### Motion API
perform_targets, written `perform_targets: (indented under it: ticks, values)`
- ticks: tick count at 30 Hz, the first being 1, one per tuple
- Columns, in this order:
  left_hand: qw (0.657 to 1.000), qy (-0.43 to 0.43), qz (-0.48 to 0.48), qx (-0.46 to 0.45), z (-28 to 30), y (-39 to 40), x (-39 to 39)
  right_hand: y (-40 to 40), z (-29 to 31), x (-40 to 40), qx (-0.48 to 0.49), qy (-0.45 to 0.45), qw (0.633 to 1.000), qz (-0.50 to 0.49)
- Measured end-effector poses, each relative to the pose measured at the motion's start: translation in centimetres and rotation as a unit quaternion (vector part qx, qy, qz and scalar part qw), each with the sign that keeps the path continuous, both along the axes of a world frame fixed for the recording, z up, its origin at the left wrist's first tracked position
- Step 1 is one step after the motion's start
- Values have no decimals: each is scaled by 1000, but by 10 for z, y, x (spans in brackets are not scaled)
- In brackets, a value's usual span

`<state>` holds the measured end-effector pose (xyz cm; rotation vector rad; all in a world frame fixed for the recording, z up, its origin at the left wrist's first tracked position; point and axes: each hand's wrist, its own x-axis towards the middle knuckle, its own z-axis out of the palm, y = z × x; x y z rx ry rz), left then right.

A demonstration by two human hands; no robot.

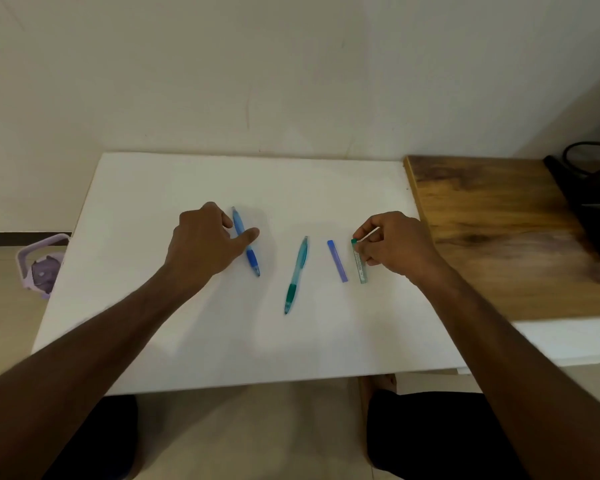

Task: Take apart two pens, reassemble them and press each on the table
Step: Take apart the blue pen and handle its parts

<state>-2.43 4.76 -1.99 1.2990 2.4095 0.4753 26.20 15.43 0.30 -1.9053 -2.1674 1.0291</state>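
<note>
A blue pen [246, 242] lies on the white table [187, 323], tip toward me. My left hand [205, 237] rests on it, thumb over the barrel and fingers on its far side. A teal-green pen [296, 276] lies in the middle, untouched. To its right lie a small purple case [337, 260] and a clear case with a green cap [360, 266]. My right hand [395, 242] grips the green-capped case near its top, and a thin white stick shows between the fingers.
A wooden counter [499, 237] adjoins the table on the right, with a dark object [589, 202] at its far end. A purple container [40, 268] stands on the floor at the left. The wall runs right behind the table.
</note>
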Motion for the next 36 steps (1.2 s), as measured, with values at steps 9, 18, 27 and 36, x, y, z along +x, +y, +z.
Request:
perform_targets:
  ticks: [9,18,27,36]
  values:
    - [999,-41,-5,9,-3,-4,2,-9,0,-16,113,-57,991,37]
    - [972,-185,-128,73,24,-23,17,-35,7,-62,44,168,984,37]
    - [961,-217,-160,68,30,-42,19,-47,13,-100,-131,338,931,-50]
    - [971,-172,-135,98,27,-58,8,-50,5,-119,-250,382,889,-46]
